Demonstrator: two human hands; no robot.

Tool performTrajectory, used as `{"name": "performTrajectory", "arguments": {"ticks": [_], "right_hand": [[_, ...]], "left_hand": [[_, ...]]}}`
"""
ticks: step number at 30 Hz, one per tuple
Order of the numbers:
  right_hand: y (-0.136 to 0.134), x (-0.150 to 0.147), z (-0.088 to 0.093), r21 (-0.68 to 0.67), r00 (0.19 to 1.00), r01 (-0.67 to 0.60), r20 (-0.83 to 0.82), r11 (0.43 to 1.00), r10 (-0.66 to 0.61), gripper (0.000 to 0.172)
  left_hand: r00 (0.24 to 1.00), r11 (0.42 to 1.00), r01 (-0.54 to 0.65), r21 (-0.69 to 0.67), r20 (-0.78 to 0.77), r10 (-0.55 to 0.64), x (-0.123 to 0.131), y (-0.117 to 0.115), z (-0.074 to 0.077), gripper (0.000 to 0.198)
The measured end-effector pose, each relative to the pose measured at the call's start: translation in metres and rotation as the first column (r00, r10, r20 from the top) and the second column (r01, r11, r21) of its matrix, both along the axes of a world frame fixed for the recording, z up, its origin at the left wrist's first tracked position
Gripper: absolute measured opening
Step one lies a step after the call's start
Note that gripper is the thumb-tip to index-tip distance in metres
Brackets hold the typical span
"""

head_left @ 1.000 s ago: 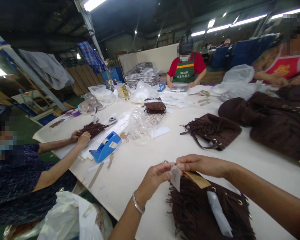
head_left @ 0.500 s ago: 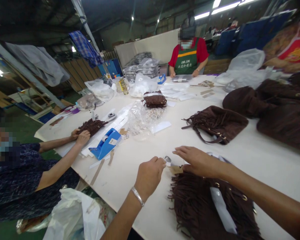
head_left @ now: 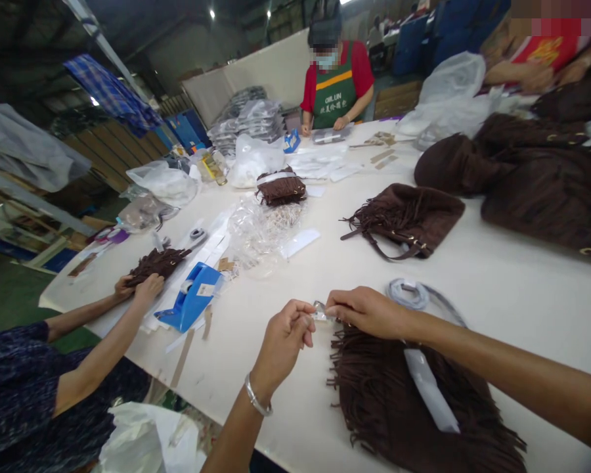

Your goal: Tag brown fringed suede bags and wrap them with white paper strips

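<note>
My left hand [head_left: 288, 336], with a silver bangle at the wrist, is closed in a pinch at one side of a small shiny silvery-white piece [head_left: 321, 311]. On its other side, my right hand [head_left: 364, 314] pinches with thumb and fingers. Its exact kind is too small to make out. Just below my right hand lies a dark brown fringed handbag [head_left: 389, 401] on the white table [head_left: 270, 410]. A whitish wrap [head_left: 431, 391] covers part of its handle. Behind my right forearm rests a coiled strap [head_left: 408, 294] in pale wrapping.
A blue tape dispenser [head_left: 192, 297] stands left of my hands. Beyond are crumpled clear plastic [head_left: 259, 230], a folded brown bag [head_left: 282, 188] and another fringed bag [head_left: 408, 220]. More brown bags [head_left: 546, 190] pile at right. Co-workers sit or stand around the table; one on the left handles a fringed bag [head_left: 157, 268].
My right hand has gone from outstretched fingers to a pinch, close to my left hand. The brown tag-like piece under it no longer shows. The view has shifted to the right.
</note>
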State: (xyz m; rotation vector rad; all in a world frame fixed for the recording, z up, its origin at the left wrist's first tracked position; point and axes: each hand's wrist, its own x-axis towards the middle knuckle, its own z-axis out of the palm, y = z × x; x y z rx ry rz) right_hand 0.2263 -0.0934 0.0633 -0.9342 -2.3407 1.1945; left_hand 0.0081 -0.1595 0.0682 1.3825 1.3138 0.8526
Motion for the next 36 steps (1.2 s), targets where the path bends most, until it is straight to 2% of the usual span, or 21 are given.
{"name": "performTrajectory", "arguments": {"ticks": [2, 6, 8, 10, 12, 14, 16, 17, 18, 19, 21, 24, 26, 30, 36], "right_hand": [[0.005, 0.016, -0.004, 0.137, 0.988, 0.015, 0.151, 0.990, -0.036, 0.025], [0.020, 0.052, -0.022, 0.271, 0.950, -0.015, 0.303, 0.963, -0.071, 0.025], [0.025, 0.066, -0.031, 0.314, 0.939, -0.030, 0.333, 0.949, -0.080, 0.023], [0.027, 0.073, -0.039, 0.285, 0.960, -0.021, 0.273, 0.958, -0.061, 0.027], [0.025, 0.072, -0.046, 0.115, 0.996, -0.004, 0.093, 0.993, -0.007, 0.046], [0.023, 0.064, -0.053, -0.175, 0.988, -0.044, -0.152, 0.984, 0.017, 0.054], [0.024, 0.055, -0.060, -0.433, 0.942, -0.123, -0.333, 0.893, -0.032, 0.052], [0.025, 0.051, -0.063, -0.516, 0.923, -0.148, -0.379, 0.844, -0.070, 0.050], [0.027, 0.048, -0.066, -0.562, 0.914, -0.152, -0.393, 0.813, -0.102, 0.048], [0.030, 0.046, -0.068, -0.573, 0.916, -0.132, -0.382, 0.808, -0.121, 0.045], [0.036, 0.043, -0.071, -0.505, 0.941, -0.039, -0.309, 0.862, -0.138, 0.038], [0.045, 0.044, -0.069, -0.273, 0.985, 0.096, -0.111, 0.957, -0.131, 0.026], [0.049, 0.046, -0.067, -0.124, 0.993, 0.118, 0.003, 0.985, -0.119, 0.020], [0.054, 0.049, -0.068, 0.040, 0.994, 0.080, 0.070, 0.996, -0.083, 0.022], [0.057, 0.048, -0.083, 0.055, 0.996, 0.075, 0.052, 0.996, -0.078, 0.022]], "left_hand": [[0.998, 0.999, -0.003, -0.040, 0.058, 0.006, 0.010, 0.006, -0.014, 0.017], [0.990, 0.988, -0.021, -0.151, 0.137, 0.042, 0.038, 0.027, -0.038, 0.020], [0.985, 0.979, 0.000, -0.204, 0.171, 0.036, 0.056, 0.040, -0.049, 0.023], [0.980, 0.970, 0.043, -0.240, 0.200, 0.006, 0.073, 0.051, -0.057, 0.025], [0.976, 0.963, 0.078, -0.257, 0.219, -0.020, 0.084, 0.061, -0.062, 0.027], [0.972, 0.962, 0.089, -0.259, 0.233, -0.027, 0.087, 0.069, -0.063, 0.029], [0.971, 0.964, 0.092, -0.250, 0.238, -0.031, 0.083, 0.076, -0.062, 0.031], [0.972, 0.965, 0.095, -0.246, 0.233, -0.036, 0.079, 0.079, -0.061, 0.032], [0.973, 0.965, 0.096, -0.244, 0.225, -0.040, 0.074, 0.082, -0.061, 0.032], [0.975, 0.964, 0.098, -0.247, 0.219, -0.043, 0.070, 0.083, -0.061, 0.032], [0.974, 0.961, 0.097, -0.261, 0.225, -0.037, 0.063, 0.085, -0.062, 0.031], [0.954, 0.947, 0.138, -0.291, 0.297, -0.048, 0.058, 0.085, -0.067, 0.026], [0.936, 0.932, 0.187, -0.310, 0.344, -0.074, 0.056, 0.085, -0.069, 0.024], [0.925, 0.903, 0.262, -0.339, 0.356, -0.135, 0.052, 0.086, -0.070, 0.021], [0.963, 0.899, 0.244, -0.363, 0.203, -0.179, 0.050, 0.094, -0.069, 0.023]]}}
